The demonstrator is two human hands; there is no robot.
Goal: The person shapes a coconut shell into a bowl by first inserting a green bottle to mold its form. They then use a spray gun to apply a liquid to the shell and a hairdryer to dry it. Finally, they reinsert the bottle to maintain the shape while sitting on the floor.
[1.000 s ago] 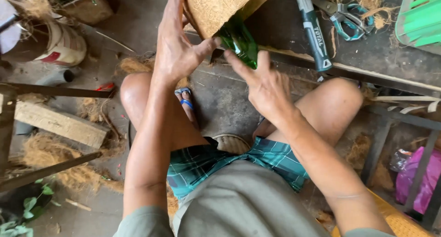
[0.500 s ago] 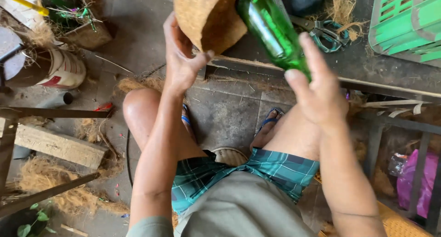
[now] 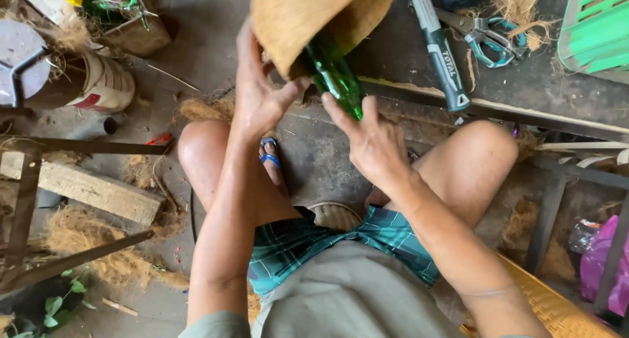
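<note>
Glass bottle point(image 3: 337, 79): hard, slick, breakable | right hand point(image 3: 373, 141) gripped its near end | left hand point(image 3: 262, 95) clasped fibrous coir cup point(image 3: 308, 17)

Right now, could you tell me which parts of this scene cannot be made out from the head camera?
- Green bottle: its upper end sits inside the coir pot, so that end is hidden.
- Coir pot: its top is cut off by the picture's upper edge.
- Left hand: the fingertips lie behind the pot's rim.
- Green crate: cropped at the right corner.
- Pink bag: partly behind a metal frame.
</note>
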